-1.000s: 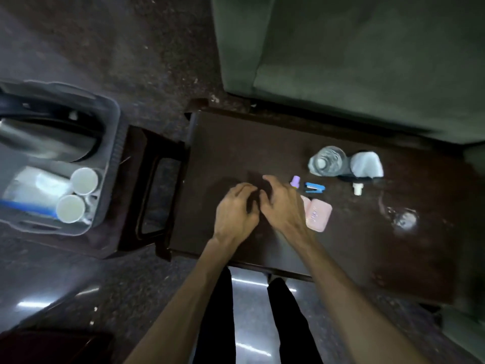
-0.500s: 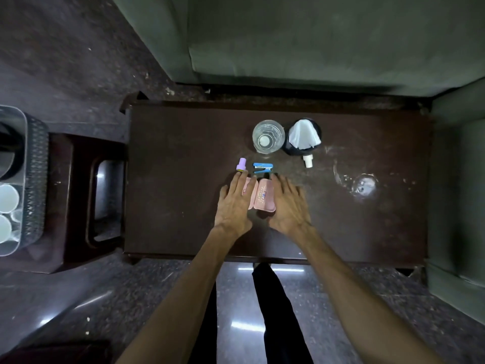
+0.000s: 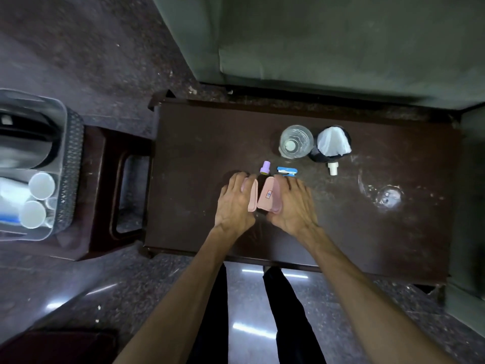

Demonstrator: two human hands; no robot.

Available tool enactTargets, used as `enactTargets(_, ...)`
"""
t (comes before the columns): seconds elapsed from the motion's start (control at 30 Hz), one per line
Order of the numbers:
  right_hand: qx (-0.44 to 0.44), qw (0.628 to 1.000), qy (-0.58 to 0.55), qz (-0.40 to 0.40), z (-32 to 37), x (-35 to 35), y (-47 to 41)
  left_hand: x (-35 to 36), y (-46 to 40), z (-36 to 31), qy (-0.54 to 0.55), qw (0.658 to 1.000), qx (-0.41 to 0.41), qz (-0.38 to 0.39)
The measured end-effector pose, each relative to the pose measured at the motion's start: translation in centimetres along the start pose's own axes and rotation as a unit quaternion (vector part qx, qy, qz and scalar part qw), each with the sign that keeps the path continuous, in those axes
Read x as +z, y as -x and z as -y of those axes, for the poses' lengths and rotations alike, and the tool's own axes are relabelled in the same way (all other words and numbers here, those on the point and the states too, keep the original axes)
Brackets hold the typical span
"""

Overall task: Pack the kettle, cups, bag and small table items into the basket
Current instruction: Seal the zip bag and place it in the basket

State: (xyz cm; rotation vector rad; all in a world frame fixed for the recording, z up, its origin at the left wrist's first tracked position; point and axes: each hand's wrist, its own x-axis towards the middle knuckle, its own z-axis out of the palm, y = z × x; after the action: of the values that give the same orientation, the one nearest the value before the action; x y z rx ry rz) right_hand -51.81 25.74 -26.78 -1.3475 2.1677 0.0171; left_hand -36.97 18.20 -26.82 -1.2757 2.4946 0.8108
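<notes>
On the dark table [image 3: 199,158] my left hand [image 3: 235,203] holds one flat pink case [image 3: 252,197] on edge, and my right hand [image 3: 295,203] holds a second pink case [image 3: 270,197] with a small sticker. The two cases lean toward each other between my hands. Just beyond them lie a small purple-capped bottle [image 3: 265,168] and a blue stapler [image 3: 287,171]. The grey basket [image 3: 69,169] at the far left holds the kettle [image 3: 23,143], two white cups [image 3: 39,198] and a white bag [image 3: 9,198].
A clear water bottle [image 3: 296,141] and a black holder with white tissue [image 3: 333,143] stand at the table's back. A white cap [image 3: 332,168] lies nearby. The basket rests on a dark stool [image 3: 123,185]. A green sofa [image 3: 341,48] borders the far side.
My hands moved right from an empty patch of table to the pink cases, then tipped them up on edge, one in each hand. The camera swung right, then partly back left.
</notes>
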Motion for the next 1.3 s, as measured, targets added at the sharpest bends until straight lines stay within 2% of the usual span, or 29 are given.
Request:
enactTargets(0.23,-0.081,0.996,-0.012,-0.032,11.9,-2.1,-1.8,-7.9,3.3,8.9,0.060,0.993,-0.038,-0.095)
enactTargets(0.47,-0.177,0.982,-0.064,-0.014,26.9,-2.8,-3.2,-15.3,8.3,21.2,0.079,0.978,-0.038,-0.190)
enactTargets(0.77,-0.278,0.958,-0.073,0.000,44.5,-0.1,-3.3,-23.0,15.7,35.7,0.042,0.973,-0.074,-0.214)
enactTargets(0.87,-0.301,0.951,-0.074,-0.003,50.3,2.0,-3.7,-24.9,17.9,41.3,0.015,0.975,-0.097,-0.199)
enactTargets(1.03,-0.319,0.946,-0.034,-0.040,57.3,6.7,-5.1,-26.4,18.6,48.9,-0.031,0.987,-0.104,-0.120)
enactTargets(1.2,-0.302,0.951,0.046,-0.051,58.7,10.7,-5.2,-25.0,18.0,51.0,-0.082,0.989,-0.124,-0.009)
enactTargets(1.3,-0.299,0.950,0.083,-0.046,58.1,12.0,-4.8,-23.3,17.3,50.9,-0.103,0.989,-0.107,-0.013)
